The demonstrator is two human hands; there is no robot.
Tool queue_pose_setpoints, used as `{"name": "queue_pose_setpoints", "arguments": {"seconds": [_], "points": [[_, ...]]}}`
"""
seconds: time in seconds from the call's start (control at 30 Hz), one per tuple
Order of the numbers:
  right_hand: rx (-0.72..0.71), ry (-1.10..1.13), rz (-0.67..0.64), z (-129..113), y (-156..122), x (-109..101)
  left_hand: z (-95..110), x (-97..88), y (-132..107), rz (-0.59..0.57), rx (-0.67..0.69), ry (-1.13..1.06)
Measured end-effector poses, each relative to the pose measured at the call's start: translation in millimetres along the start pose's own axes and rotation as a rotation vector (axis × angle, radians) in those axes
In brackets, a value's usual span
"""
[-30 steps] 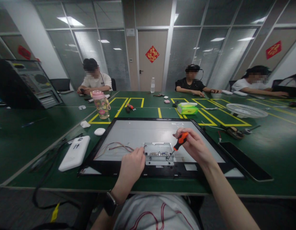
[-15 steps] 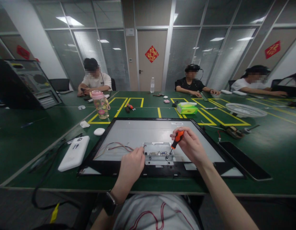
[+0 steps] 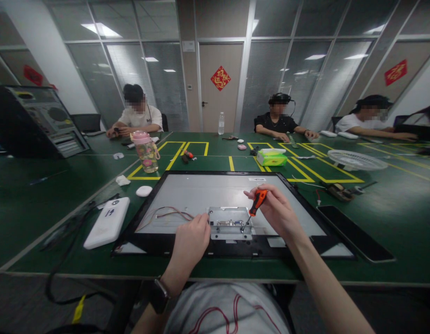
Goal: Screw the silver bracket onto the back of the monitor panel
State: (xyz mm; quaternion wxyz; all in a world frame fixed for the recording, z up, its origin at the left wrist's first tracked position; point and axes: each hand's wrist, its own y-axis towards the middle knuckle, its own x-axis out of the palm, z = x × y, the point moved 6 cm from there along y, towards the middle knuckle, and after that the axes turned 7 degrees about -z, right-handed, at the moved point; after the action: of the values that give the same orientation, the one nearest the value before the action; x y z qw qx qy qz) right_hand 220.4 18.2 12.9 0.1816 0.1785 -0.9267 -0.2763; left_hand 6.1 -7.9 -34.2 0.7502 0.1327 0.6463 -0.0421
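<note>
A flat display panel [image 3: 187, 190] with a black frame lies on the green table in front of me. On its near half sits a metal bracket [image 3: 229, 215] with a row of connectors along it. My right hand [image 3: 276, 208] grips an orange and black screwdriver [image 3: 258, 202], tilted, its tip down at the bracket's right part. My left hand [image 3: 193, 236] has its fingers closed on the left edge of the bracket. Thin coloured wires [image 3: 173, 211] run out to the left from near those fingers.
A white power bank [image 3: 108, 222] and a white round case [image 3: 144, 191] lie left of the panel; a black phone [image 3: 354, 232] lies right. Beyond stand a pink-lidded bottle [image 3: 145, 153] and a green tissue pack [image 3: 271, 157]. Several people sit across the table.
The fingers of my right hand have shifted on the screwdriver handle, one now stretched further left. The tip stays at the same spot, and my left hand has barely moved.
</note>
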Motion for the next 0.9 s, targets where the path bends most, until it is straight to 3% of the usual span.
{"name": "queue_pose_setpoints", "arguments": {"seconds": [0.27,0.9], "points": [[-0.002,0.029,-0.118,-3,0,8,-1,2.0,0,0.009,0.008,0.003],[0.033,0.111,-0.189,-3,0,20,-1,1.2,-1,-0.001,0.002,-0.001]]}}
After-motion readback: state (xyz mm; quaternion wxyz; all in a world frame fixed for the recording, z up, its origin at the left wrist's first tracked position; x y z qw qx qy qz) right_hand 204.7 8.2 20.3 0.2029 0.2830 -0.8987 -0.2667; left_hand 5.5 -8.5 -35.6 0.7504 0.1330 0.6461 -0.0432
